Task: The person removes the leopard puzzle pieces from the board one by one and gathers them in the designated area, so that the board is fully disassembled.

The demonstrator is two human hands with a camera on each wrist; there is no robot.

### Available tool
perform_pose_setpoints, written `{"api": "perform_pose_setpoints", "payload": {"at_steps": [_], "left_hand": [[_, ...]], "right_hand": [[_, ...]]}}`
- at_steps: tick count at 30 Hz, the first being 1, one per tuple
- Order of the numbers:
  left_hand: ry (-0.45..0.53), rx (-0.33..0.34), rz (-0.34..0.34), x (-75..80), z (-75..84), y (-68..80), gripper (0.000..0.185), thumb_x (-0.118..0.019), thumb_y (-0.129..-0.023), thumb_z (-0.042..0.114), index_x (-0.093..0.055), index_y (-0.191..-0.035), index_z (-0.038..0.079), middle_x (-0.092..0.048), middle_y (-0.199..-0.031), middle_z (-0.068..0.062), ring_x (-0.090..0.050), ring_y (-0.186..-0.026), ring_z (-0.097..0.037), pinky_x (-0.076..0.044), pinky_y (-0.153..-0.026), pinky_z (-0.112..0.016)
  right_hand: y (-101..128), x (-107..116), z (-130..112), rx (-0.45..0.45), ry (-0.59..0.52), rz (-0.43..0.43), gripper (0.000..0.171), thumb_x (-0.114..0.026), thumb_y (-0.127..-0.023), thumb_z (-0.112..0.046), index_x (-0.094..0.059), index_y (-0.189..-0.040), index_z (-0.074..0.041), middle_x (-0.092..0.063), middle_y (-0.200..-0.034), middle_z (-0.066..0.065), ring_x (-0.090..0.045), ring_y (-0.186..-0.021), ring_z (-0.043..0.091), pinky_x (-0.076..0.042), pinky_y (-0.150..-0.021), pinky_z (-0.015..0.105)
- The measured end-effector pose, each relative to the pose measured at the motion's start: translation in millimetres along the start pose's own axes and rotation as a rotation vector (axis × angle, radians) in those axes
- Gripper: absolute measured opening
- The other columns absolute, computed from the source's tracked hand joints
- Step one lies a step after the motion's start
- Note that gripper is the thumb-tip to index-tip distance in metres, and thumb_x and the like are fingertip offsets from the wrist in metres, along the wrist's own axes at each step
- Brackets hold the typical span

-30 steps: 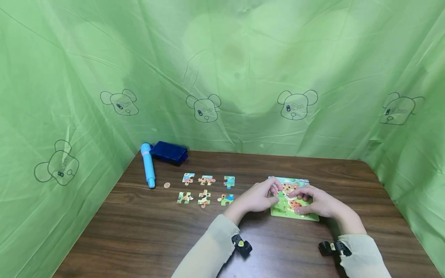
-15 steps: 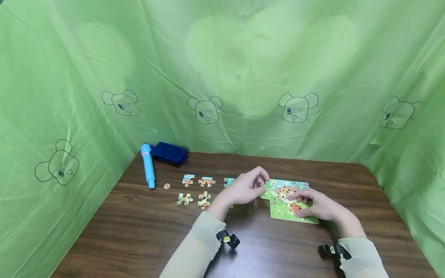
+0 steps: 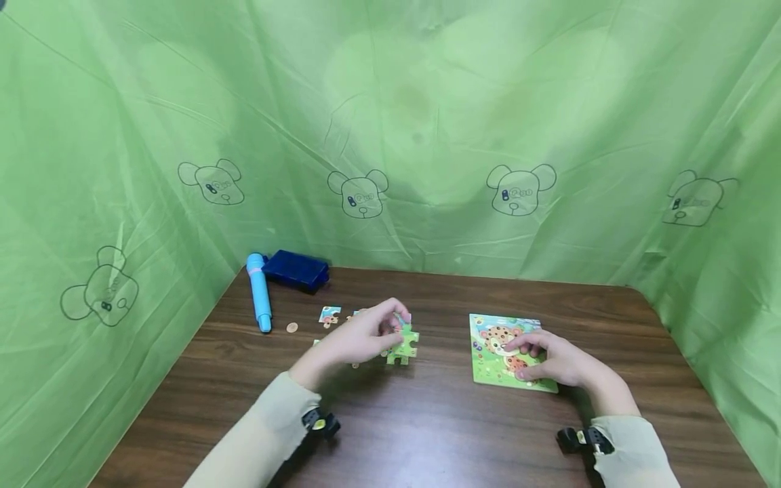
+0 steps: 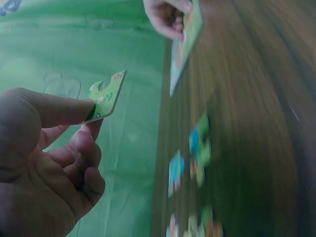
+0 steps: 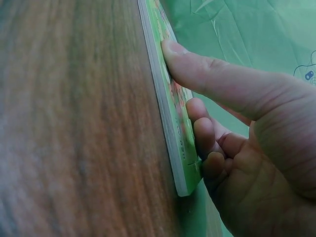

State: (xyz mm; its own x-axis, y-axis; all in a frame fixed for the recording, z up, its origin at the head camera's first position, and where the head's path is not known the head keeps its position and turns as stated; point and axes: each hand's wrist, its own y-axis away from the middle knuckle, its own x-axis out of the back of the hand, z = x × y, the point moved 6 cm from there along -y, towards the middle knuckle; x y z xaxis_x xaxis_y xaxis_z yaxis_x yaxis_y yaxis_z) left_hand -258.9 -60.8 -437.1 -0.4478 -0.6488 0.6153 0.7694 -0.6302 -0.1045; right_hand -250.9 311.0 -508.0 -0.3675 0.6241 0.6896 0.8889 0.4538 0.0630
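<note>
My left hand (image 3: 366, 333) pinches a green jigsaw piece (image 4: 106, 96) between thumb and fingertips. It holds the piece above the table, over the loose pieces at the middle left. One loose jigsaw piece (image 3: 329, 315) shows beside the hand in the head view; others are mostly hidden under it. In the left wrist view, several loose pieces, such as a blue and green one (image 4: 201, 140), look blurred. At the right lies the square puzzle board (image 3: 494, 369) with a spotted animal picture. Thumb and fingertips of my right hand (image 3: 564, 360) rest on its surface.
A dark blue box (image 3: 297, 269) stands at the back left of the brown table (image 3: 439, 427). Next to it lies a light blue microphone-shaped stick (image 3: 259, 295), with a small round disc (image 3: 292, 327) nearby. Green cloth (image 3: 427, 224) encloses the back and sides.
My left hand has drawn the green jigsaw piece off the board and carried it left, over the loose pieces. My right hand has stayed on the puzzle board.
</note>
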Motion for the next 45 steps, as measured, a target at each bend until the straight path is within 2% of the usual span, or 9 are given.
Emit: {"api": "perform_pose_setpoints", "payload": {"at_steps": [7,11,15,19,24,32,35,41,45], "left_hand": [[-0.041,0.073,0.074,40.2,-36.9,63.3,0.022,-0.072,-0.104,0.008,-0.062,-0.122,0.017,-0.07,-0.097,0.003,-0.065,-0.082,-0.016,-0.053,-0.072,-0.03],[-0.089,0.125,0.139,60.7,-61.5,99.2,0.022,-0.073,-0.103,0.005,-0.063,-0.121,0.015,-0.07,-0.095,0.004,-0.063,-0.081,-0.013,-0.052,-0.071,-0.029],[-0.079,0.164,0.172,72.6,-78.6,125.1,0.022,-0.075,-0.102,0.005,-0.063,-0.12,0.011,-0.068,-0.094,0.002,-0.06,-0.076,-0.012,-0.049,-0.066,-0.029],[-0.047,0.183,0.166,74.9,-91.5,142.1,0.022,-0.075,-0.103,0.006,-0.063,-0.12,0.008,-0.067,-0.093,0.0,-0.059,-0.075,-0.011,-0.048,-0.065,-0.029],[-0.028,0.194,0.126,70.0,-100.6,152.4,0.021,-0.074,-0.103,0.006,-0.063,-0.12,0.008,-0.068,-0.092,0.0,-0.058,-0.075,-0.01,-0.049,-0.064,-0.028],[0.029,0.2,0.043,55.6,-107.3,148.5,0.026,-0.079,-0.099,0.008,-0.063,-0.12,0.007,-0.07,-0.091,-0.001,-0.063,-0.077,-0.011,-0.05,-0.065,-0.027],[-0.003,0.205,0.023,52.7,-109.9,147.3,0.027,-0.082,-0.097,0.009,-0.064,-0.118,0.009,-0.069,-0.09,0.001,-0.062,-0.076,-0.01,-0.05,-0.065,-0.027],[-0.095,0.216,0.031,50.6,-111.8,146.2,0.025,-0.083,-0.097,0.012,-0.067,-0.116,0.016,-0.069,-0.091,0.006,-0.061,-0.075,-0.007,-0.05,-0.066,-0.028],[-0.134,0.192,0.038,49.5,-109.1,145.0,0.023,-0.084,-0.095,0.012,-0.07,-0.114,0.016,-0.067,-0.094,0.005,-0.059,-0.074,-0.007,-0.049,-0.066,-0.028]], "right_hand": [[-1.6,-4.5,-3.9,0.021,-0.015,0.002,0.046,-0.095,-0.085,-0.019,-0.077,-0.126,-0.01,-0.062,-0.109,0.003,-0.054,-0.098,0.017,-0.048,-0.084,0.031],[-3.2,-8.2,-6.0,-0.001,-0.025,-0.006,0.046,-0.095,-0.085,-0.017,-0.077,-0.127,-0.011,-0.062,-0.111,0.003,-0.054,-0.1,0.02,-0.048,-0.085,0.032],[-2.6,-7.5,-4.8,-0.01,-0.022,-0.002,0.047,-0.095,-0.084,-0.016,-0.077,-0.127,-0.01,-0.062,-0.111,0.003,-0.053,-0.1,0.02,-0.048,-0.085,0.033],[-1.5,-6.5,-3.8,-0.002,-0.029,-0.002,0.047,-0.095,-0.084,-0.016,-0.077,-0.127,-0.009,-0.061,-0.11,0.003,-0.053,-0.099,0.019,-0.047,-0.084,0.033],[-0.1,-5.4,-2.8,-0.008,-0.018,-0.007,0.046,-0.095,-0.085,-0.018,-0.077,-0.127,-0.011,-0.061,-0.109,0.003,-0.053,-0.099,0.018,-0.048,-0.084,0.032],[2.3,-0.2,-0.9,-0.02,0.007,0.001,0.045,-0.095,-0.086,-0.02,-0.077,-0.127,-0.013,-0.06,-0.107,0.003,-0.053,-0.098,0.017,-0.047,-0.084,0.03],[1.9,-0.3,-0.4,-0.026,0.008,-0.002,0.045,-0.095,-0.086,-0.021,-0.077,-0.127,-0.014,-0.06,-0.108,0.003,-0.053,-0.098,0.016,-0.047,-0.085,0.03],[1.5,-0.7,-0.6,-0.032,0.004,-0.001,0.045,-0.095,-0.086,-0.021,-0.077,-0.127,-0.014,-0.061,-0.109,0.003,-0.053,-0.099,0.018,-0.047,-0.085,0.031],[1.2,-0.1,-0.5,-0.032,0.004,-0.003,0.045,-0.095,-0.086,-0.021,-0.078,-0.127,-0.015,-0.06,-0.108,0.003,-0.053,-0.1,0.019,-0.047,-0.085,0.031]]}}
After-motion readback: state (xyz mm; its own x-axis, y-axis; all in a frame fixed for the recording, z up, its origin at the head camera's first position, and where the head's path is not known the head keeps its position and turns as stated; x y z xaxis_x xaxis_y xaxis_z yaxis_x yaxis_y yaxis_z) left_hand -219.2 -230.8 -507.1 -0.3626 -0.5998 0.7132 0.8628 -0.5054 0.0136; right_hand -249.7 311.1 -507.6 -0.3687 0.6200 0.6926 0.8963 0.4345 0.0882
